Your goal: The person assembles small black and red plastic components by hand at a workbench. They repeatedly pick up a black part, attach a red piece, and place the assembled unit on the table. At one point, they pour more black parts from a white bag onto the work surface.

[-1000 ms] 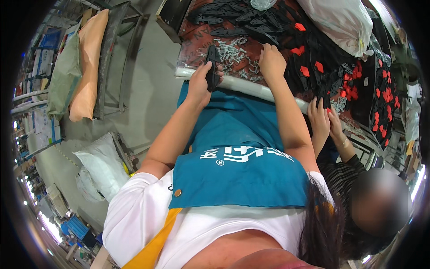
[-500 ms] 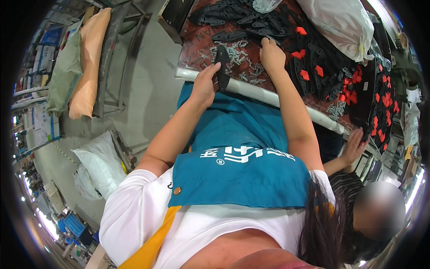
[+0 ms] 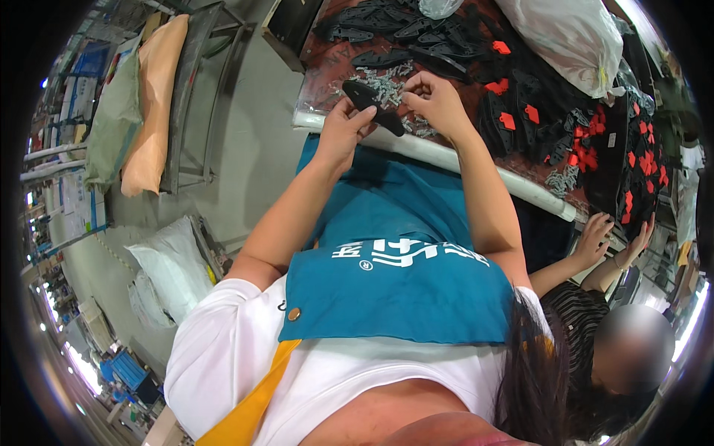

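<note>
My left hand (image 3: 344,132) grips a flat black plastic part (image 3: 370,105) between thumb and fingers, tilted above the table's near edge. To its right, my right hand (image 3: 433,104) is curled with thumb and fingertips together in a pinch. Whether something small sits in that pinch I cannot make out. A scatter of small silvery metal pieces (image 3: 384,82), like screws or springs, lies just behind the black part. Behind both hands, many more black plastic parts (image 3: 416,27) are heaped on the reddish-brown tabletop (image 3: 316,85).
A pale rounded edging (image 3: 476,169) runs along the table front. Red pieces (image 3: 587,137) lie among black parts to the right, near a white plastic bag (image 3: 565,44). A co-worker's hands (image 3: 595,236) are at the table's right side. Sacks (image 3: 160,104) stand at left.
My right hand has drawn back from the black-part heap towards the left hand. The black part in my left hand has turned from upright to slanting. A co-worker's second hand now shows.
</note>
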Tool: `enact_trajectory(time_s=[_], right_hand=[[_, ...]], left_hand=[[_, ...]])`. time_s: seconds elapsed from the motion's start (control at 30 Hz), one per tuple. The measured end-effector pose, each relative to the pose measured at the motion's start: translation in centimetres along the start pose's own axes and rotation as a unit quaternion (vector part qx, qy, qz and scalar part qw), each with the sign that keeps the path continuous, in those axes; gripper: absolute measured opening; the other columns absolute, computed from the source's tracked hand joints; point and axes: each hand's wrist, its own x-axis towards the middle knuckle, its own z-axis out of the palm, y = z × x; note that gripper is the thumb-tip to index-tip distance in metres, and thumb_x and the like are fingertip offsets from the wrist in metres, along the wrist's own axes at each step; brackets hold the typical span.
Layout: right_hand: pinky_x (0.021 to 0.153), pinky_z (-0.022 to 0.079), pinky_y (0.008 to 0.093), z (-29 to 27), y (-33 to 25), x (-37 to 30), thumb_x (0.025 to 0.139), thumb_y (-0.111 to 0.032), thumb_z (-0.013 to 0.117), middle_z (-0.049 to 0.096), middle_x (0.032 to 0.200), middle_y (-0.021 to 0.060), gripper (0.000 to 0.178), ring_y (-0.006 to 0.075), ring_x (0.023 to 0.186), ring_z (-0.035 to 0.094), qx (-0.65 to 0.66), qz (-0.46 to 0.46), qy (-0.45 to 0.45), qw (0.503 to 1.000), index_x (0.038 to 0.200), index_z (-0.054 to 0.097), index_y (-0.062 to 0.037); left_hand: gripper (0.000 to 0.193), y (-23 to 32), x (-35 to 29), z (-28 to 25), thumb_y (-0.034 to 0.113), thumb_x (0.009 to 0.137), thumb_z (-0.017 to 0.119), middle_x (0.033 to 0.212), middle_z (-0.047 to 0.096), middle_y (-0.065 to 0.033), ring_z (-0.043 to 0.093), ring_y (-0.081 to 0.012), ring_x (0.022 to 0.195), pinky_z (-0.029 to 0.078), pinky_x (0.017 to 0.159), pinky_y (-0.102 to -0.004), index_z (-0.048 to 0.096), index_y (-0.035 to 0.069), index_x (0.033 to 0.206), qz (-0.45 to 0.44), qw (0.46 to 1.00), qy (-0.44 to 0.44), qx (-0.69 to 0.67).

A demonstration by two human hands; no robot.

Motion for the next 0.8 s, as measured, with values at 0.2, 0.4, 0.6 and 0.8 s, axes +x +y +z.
enact_trajectory(time_s=[0.2, 0.4, 0.6, 0.8], right_hand=[[0.064, 0.046, 0.0231, 1.3, -0.7, -3.2, 0.082, -0.008, 0.067, 0.066, 0.080, 0.0017, 0.013, 0.0068, 0.069, 0.057, 0.124, 0.007, 0.035, 0.992, 0.094, 0.067, -0.0008], [0.063, 0.045, 0.0248, 0.9, -1.4, -3.8, 0.084, -0.009, 0.066, 0.066, 0.079, 0.0036, 0.012, 0.0089, 0.069, 0.056, 0.069, 0.006, 0.028, 0.997, 0.093, 0.067, -0.0015], [0.064, 0.046, 0.0254, 1.7, -0.7, -3.9, 0.084, -0.012, 0.067, 0.065, 0.081, 0.0057, 0.013, 0.0113, 0.069, 0.057, 0.109, -0.012, 0.063, 0.992, 0.092, 0.067, -0.0018], [0.067, 0.047, 0.0269, 1.9, -0.3, -4.3, 0.083, -0.016, 0.069, 0.063, 0.083, 0.0073, 0.016, 0.0138, 0.074, 0.059, 0.046, 0.003, 0.079, 0.996, 0.089, 0.067, -0.0007]], left_hand=[[0.025, -0.1, 0.0, 0.6, 0.008, 0.088, 0.064, 0.103, 0.061, -0.0022, 0.060, -0.0118, 0.090, 0.051, 0.081, -0.0265, 0.054, 0.006, 0.111, -0.011, 1.000, 0.001, 0.023], [0.025, 0.0, -0.7, 1.3, 0.007, 0.086, 0.065, 0.101, 0.061, -0.0012, 0.061, -0.0116, 0.092, 0.052, 0.080, -0.0257, 0.055, 0.007, 0.109, -0.007, 1.000, -0.018, 0.020], [0.025, 0.6, -1.1, 1.6, 0.007, 0.085, 0.067, 0.099, 0.062, -0.0015, 0.059, -0.0093, 0.090, 0.051, 0.081, -0.0251, 0.056, 0.006, 0.107, 0.047, 0.996, -0.034, 0.064], [0.022, 0.3, -0.6, 1.4, 0.006, 0.084, 0.065, 0.094, 0.064, -0.0035, 0.060, -0.0118, 0.088, 0.050, 0.078, -0.0272, 0.057, 0.002, 0.104, 0.141, 0.956, -0.029, 0.255]])
